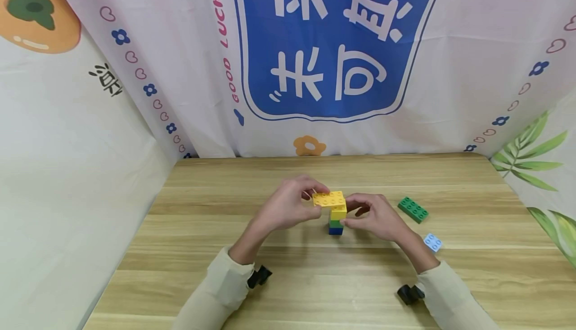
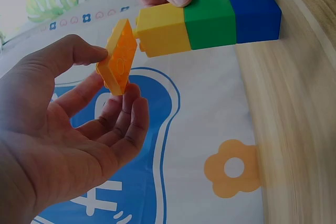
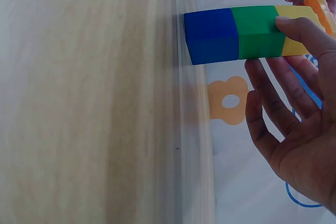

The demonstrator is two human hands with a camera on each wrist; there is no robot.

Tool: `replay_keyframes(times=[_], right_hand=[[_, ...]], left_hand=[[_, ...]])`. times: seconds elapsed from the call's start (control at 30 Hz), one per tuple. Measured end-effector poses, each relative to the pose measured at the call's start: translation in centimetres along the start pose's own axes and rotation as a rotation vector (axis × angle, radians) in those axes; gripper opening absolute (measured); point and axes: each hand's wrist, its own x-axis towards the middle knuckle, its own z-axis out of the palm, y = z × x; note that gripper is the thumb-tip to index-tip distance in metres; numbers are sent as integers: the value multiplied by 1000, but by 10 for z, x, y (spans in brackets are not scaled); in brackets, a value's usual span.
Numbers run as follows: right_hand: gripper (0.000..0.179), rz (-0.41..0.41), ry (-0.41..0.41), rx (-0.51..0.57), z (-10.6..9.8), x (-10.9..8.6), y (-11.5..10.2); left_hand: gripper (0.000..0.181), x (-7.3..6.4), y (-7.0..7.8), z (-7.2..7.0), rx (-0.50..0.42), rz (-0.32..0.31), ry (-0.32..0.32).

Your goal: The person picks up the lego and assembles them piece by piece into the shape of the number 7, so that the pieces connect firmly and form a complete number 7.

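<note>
I have the tower (image 1: pixel 336 224) upright on the wooden table (image 1: pixel 342 290) in front of me: a blue block (image 1: pixel 335 231) at its foot, a green block (image 1: pixel 336 223) in the middle and a yellow block (image 1: pixel 338 214) on top, studs upward. My right hand (image 1: pixel 375 215) comes to the tower from its right side and grips it, the thumb lying near the seam where green meets yellow and the fingers curving round the far side. My left hand (image 1: pixel 288 202) is at the upper left of the tower, pinching a thin yellow plate (image 1: pixel 328 199) between thumb and fingers, the other fingertips loosely bent below it. The plate sits at the tower's top, reaching out over its left side, and in the left wrist view it tilts against the top block; I can't tell whether its edge touches the studs. To the right of the tower, past my right hand and a little farther from me, lies a loose green brick (image 1: pixel 413 210) with its studs showing. A small light blue brick (image 1: pixel 433 242) is also to the tower's right, nearer to me and beside my right forearm. Behind the tower, beyond the table's far edge, hangs a white printed cloth (image 1: pixel 265 140) with an orange flower (image 1: pixel 300 145) low on it.
</note>
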Motion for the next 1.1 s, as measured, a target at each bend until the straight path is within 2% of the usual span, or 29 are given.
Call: replay_keyframes(times=[0.33,0.7,0.93,1.1], right_hand=[[41,0,1,3,1,1,2],[39,6,1,7,1,1,1],[39,8,3,5,1,1,0],[38,11,-1,3,1,0,0]], left_hand=[[35,3,-3,5,-23,-10,-26],[35,4,-6,6,-30,28,-39],[30,6,-6,8,1,52,-15],[31,6,-5,8,37,53,-21]])
